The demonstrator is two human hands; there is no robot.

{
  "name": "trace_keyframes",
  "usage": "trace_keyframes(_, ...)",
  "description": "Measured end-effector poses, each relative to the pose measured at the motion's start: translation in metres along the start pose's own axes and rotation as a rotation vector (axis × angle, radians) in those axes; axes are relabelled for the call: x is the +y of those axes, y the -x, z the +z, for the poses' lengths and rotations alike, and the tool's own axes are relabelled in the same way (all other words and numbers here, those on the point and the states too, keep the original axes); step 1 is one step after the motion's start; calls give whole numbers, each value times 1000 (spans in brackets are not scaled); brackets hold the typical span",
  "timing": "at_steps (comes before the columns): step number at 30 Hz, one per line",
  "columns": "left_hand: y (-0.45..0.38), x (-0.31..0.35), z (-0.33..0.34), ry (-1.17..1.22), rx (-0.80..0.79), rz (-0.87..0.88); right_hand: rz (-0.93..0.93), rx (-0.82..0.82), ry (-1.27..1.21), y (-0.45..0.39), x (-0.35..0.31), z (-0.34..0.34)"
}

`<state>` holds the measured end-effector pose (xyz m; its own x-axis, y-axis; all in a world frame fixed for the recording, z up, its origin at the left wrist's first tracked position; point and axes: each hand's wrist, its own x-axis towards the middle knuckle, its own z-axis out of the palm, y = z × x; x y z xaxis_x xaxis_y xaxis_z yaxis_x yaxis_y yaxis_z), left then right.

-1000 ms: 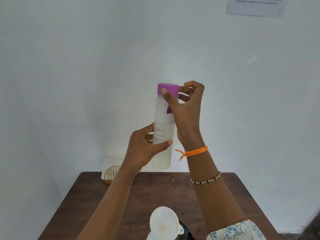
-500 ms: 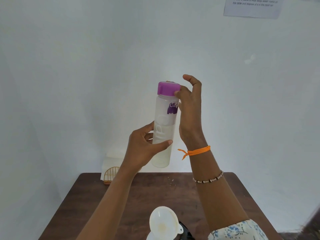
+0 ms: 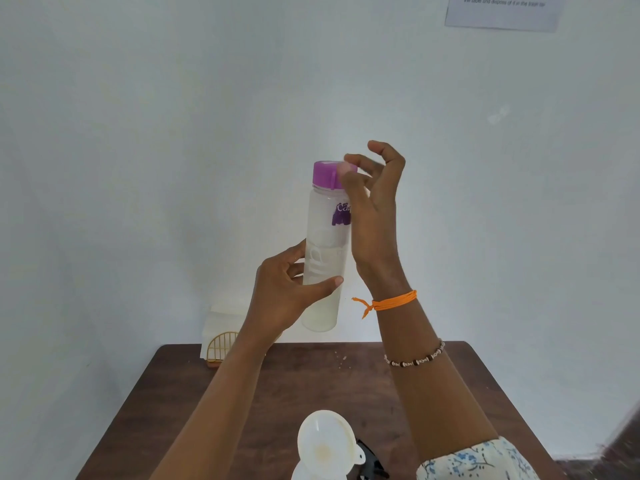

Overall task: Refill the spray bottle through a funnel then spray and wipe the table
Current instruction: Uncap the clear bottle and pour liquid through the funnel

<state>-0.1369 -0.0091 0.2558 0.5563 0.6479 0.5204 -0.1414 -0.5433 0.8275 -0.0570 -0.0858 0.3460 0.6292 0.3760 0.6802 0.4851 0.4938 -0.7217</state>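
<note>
My left hand (image 3: 287, 289) grips the lower half of a frosted water bottle (image 3: 323, 237) and holds it upright in the air above the table (image 3: 311, 382). The bottle's purple cap (image 3: 323, 174) is on. My right hand (image 3: 375, 209) is at the cap's right edge, thumb and a finger pinching it, the index finger lifted; the fingertips are blurred. A white funnel (image 3: 325, 441) stands at the table's near edge on a pale container that is mostly cut off by the frame.
A black part (image 3: 370, 459) lies just right of the funnel. At the table's far left corner stands a gold wire holder (image 3: 221, 346) with white tissues (image 3: 221, 317). Small specks (image 3: 341, 358) dot the far middle of the brown tabletop. The wall is close behind.
My right hand went from wrapping the cap to loosening and sliding round to its right edge. The bottle has turned, showing more of its purple print. My left hand stayed put.
</note>
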Motion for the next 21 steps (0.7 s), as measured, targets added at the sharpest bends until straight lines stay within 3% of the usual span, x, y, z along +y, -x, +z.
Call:
trace_keyframes(5,0,2,1,30,1,12,-67,99,120,-1,0,1)
trace_keyframes(9,1,4,-1,50,-6,12,40,14,-125,-4,2,-8)
trace_keyframes(15,1,5,-1,42,-10,9,-22,27,-7,-4,3,-4)
trace_keyframes(21,2,5,-3,49,-12,25,90,-27,-106,-8,2,-6)
